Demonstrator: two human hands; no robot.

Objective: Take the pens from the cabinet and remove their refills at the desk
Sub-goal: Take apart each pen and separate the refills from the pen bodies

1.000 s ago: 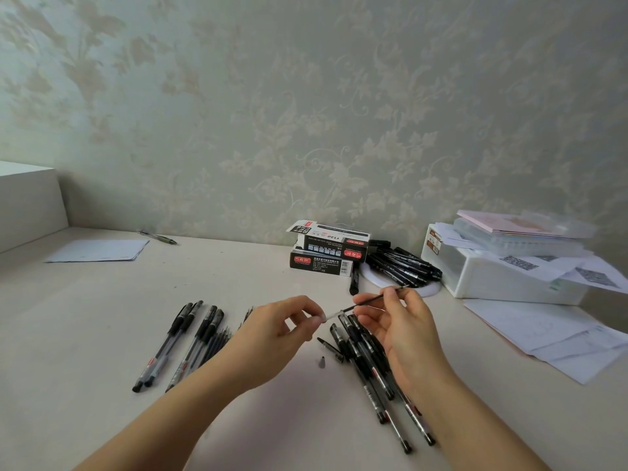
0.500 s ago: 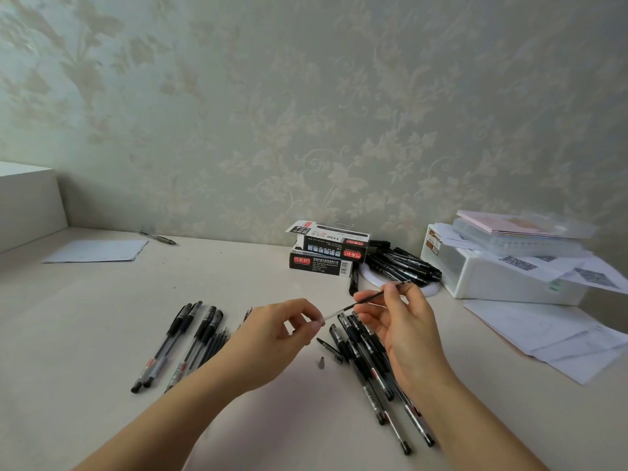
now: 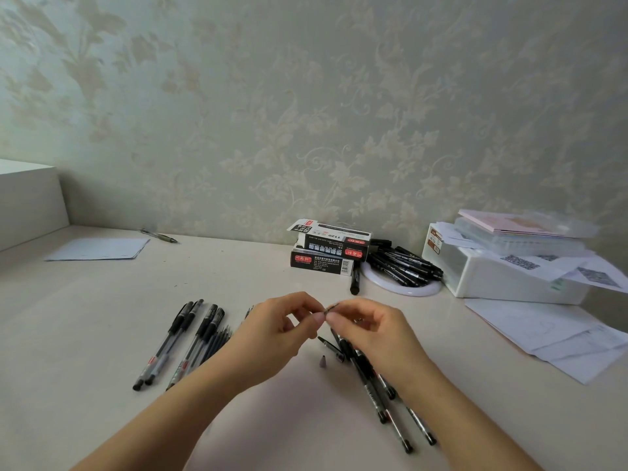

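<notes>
We have the thin refill pinched between the fingertips of our left hand and right hand, just above the desk; only its dark end shows. Our worry is the grip: so slim a rod could slip and roll among the pens at five o'clock, or bend if we squeeze unevenly. The loose grey tip at six o'clock may get knocked away by a wrist. Finished pens lie at nine o'clock.
</notes>
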